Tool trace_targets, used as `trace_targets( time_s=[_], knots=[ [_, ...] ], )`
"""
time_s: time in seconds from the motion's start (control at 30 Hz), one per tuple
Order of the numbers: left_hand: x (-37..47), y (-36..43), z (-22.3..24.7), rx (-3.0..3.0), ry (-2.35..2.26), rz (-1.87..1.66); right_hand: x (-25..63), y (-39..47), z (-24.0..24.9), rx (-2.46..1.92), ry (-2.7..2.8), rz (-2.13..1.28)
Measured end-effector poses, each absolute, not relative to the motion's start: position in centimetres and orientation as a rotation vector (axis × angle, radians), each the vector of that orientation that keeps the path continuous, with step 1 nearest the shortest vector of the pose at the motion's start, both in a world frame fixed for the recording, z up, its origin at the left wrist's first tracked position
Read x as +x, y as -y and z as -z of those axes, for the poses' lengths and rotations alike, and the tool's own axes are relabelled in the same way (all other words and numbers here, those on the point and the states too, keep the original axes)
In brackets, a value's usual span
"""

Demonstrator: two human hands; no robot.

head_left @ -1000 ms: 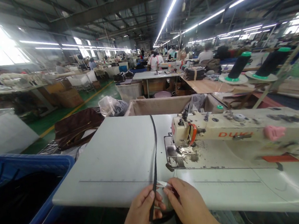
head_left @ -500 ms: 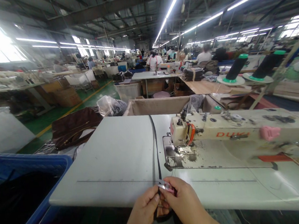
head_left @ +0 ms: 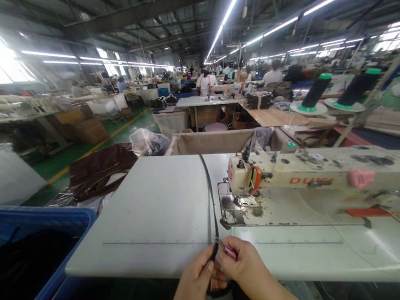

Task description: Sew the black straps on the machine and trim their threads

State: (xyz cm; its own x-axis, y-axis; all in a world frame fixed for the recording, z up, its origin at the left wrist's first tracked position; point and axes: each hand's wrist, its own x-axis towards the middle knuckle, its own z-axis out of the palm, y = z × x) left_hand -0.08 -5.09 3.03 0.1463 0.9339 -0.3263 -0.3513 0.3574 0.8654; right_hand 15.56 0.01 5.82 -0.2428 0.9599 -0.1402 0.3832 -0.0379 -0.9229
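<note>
A narrow black strip [head_left: 209, 182] runs from the far edge of the white table down to the near edge. My left hand [head_left: 197, 277] is closed on it, pinching it between thumb and finger, and a dark piece hangs below the fingers. Close beside, at the right, my right hand [head_left: 244, 263] is wrapped round small pink-handled snips [head_left: 226, 248]. Their metal tips point up and left, by the strip just above my left fingers.
The sewing machine [head_left: 308, 172] stands on the right of the white table [head_left: 162, 200]. At the left are a blue crate [head_left: 86, 220] with dark material and a brown bag [head_left: 99, 171]. Thread cones [head_left: 316, 92] stand behind the machine. People sit farther back.
The snips have turned and their tips now point more up and left. The strip has shifted slightly right near my hands, and its held part shows more above my left fingers.
</note>
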Motion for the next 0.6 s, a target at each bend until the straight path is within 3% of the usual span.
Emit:
trace_targets(
  time_s=[0.2,0.6],
  knots=[
    [-0.3,5.2,-3.4,0.477,-0.905,-1.092,16.8,-0.1,-6.3,-1.389,1.668,-1.285],
    [-0.5,5.2,-5.8,0.419,-0.814,-1.097,17.9,1.4,-7.8,-1.468,2.032,-0.959]
  ],
)
